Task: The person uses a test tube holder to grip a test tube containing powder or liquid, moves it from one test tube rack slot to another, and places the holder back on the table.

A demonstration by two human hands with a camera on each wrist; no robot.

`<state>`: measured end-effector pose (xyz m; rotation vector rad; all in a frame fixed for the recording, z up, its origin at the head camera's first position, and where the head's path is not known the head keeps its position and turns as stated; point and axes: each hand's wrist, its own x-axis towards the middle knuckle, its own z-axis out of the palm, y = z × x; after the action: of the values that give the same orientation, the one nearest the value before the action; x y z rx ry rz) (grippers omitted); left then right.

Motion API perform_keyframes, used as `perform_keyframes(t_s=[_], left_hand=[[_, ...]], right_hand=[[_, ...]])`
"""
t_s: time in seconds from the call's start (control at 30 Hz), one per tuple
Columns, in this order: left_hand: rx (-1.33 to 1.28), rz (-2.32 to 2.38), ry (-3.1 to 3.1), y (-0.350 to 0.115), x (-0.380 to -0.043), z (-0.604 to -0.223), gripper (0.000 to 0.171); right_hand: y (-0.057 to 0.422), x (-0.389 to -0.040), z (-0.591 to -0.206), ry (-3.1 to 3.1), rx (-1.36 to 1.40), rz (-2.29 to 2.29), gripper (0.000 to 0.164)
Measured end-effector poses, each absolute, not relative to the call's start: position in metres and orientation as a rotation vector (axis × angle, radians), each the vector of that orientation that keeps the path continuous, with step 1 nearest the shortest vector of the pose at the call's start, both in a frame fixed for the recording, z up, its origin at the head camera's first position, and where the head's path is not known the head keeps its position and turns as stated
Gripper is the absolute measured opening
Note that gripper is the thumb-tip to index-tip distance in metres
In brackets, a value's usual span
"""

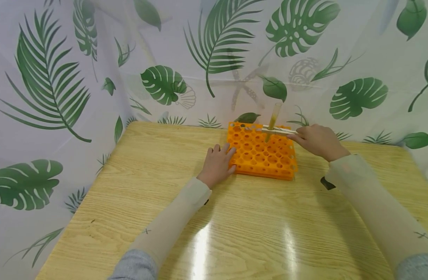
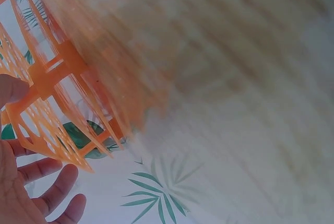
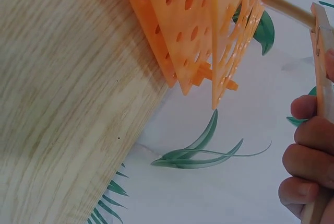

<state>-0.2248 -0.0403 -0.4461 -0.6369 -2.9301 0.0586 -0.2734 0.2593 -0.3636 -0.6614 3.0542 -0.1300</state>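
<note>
Test tube (image 1: 275,115), yellowish contents, is up over the rear part of your orange rack (image 1: 262,171), tilted a bit, top leaning right. Wooden clamp (image 1: 278,130) grips it partway along; your right hand (image 1: 318,140) has its fingers curled round the clamp handle, off the rack's right end. Right wrist view shows the tube's rounded tip out of the holes; can't tell if it touches the top plate. Rack sits close to the desk's (image 1: 158,175) far edge, right of its far-left corner. Your left hand (image 1: 215,163) rests against the rack's left end, fingers spread, thumb by its near-left corner. Leaf-print sheet (image 1: 126,97) hangs behind the far edge.
</note>
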Motion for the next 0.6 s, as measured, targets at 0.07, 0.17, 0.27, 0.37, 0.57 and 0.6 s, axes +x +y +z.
perform_keyframes(t_s=[0.07, 0.17, 0.27, 0.37, 0.57, 0.6], left_hand=[[-0.636, 0.058, -2.926, -0.0406, -0.2247, -0.4456, 0.051], [-0.637, 0.057, -2.917, -0.0412, -0.2246, -0.4455, 0.051], [-0.639, 0.055, -2.912, -0.0415, -0.2249, -0.4464, 0.051], [-0.642, 0.052, -2.914, -0.0414, -0.2256, -0.4478, 0.050], [-0.640, 0.053, -2.917, -0.0411, -0.2263, -0.4484, 0.051], [-0.640, 0.056, -2.916, -0.0412, -0.2264, -0.4484, 0.051]], right_hand=[[0.2590, -0.2733, -0.3636, 3.054, -0.664, -0.134, 0.052], [0.2583, -0.2736, -0.3642, 3.056, -0.673, -0.134, 0.051], [0.2580, -0.2740, -0.3653, 3.061, -0.682, -0.126, 0.050], [0.2580, -0.2745, -0.3666, 3.069, -0.691, -0.118, 0.049], [0.2578, -0.2742, -0.3677, 3.071, -0.688, -0.119, 0.049], [0.2576, -0.2739, -0.3676, 3.069, -0.687, -0.120, 0.049]])
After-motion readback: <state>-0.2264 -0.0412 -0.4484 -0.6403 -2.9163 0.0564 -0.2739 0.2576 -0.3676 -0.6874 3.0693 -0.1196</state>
